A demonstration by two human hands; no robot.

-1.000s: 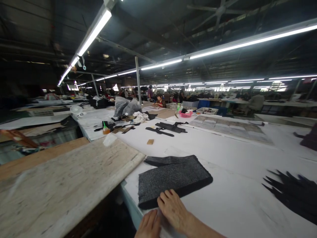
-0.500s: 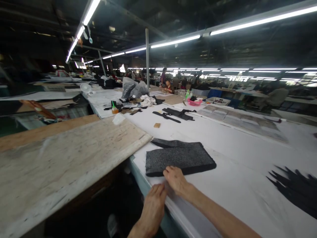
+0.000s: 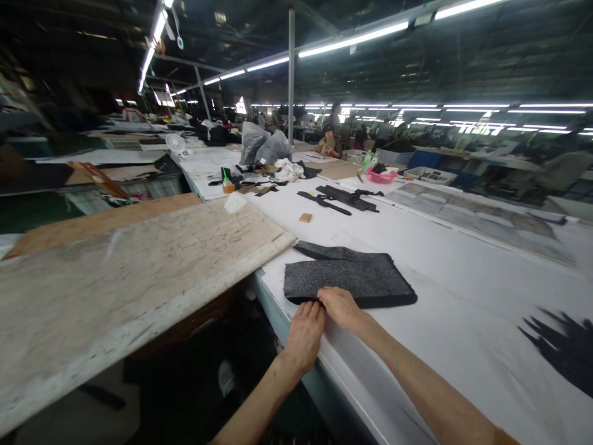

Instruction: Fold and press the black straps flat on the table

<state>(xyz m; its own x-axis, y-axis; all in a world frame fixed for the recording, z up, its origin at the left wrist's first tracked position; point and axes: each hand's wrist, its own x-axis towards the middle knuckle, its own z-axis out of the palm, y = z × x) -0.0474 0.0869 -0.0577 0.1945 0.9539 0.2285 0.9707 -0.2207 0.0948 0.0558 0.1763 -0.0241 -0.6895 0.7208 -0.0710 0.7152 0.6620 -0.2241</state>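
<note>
A folded stack of dark grey fabric (image 3: 347,276) with black edges lies flat on the white table, close to its left corner. My right hand (image 3: 340,306) is at the stack's near edge, with its fingers curled and closed on the fabric. Just left of it and almost touching it, my left hand (image 3: 306,330) has its fingers bent together at the same edge. The fingertips of both hands are partly hidden against the cloth.
A stained board (image 3: 185,266) juts in from the left beside the white table (image 3: 463,296). Black strips (image 3: 347,198) and a small tan block (image 3: 305,217) lie beyond the fabric. Dark fringed pieces (image 3: 560,349) lie at right. A pink basket (image 3: 381,176) stands farther back.
My left hand has moved up from below the table edge to the fabric's near edge, beside my right hand. The camera view has tilted down and shifted slightly left.
</note>
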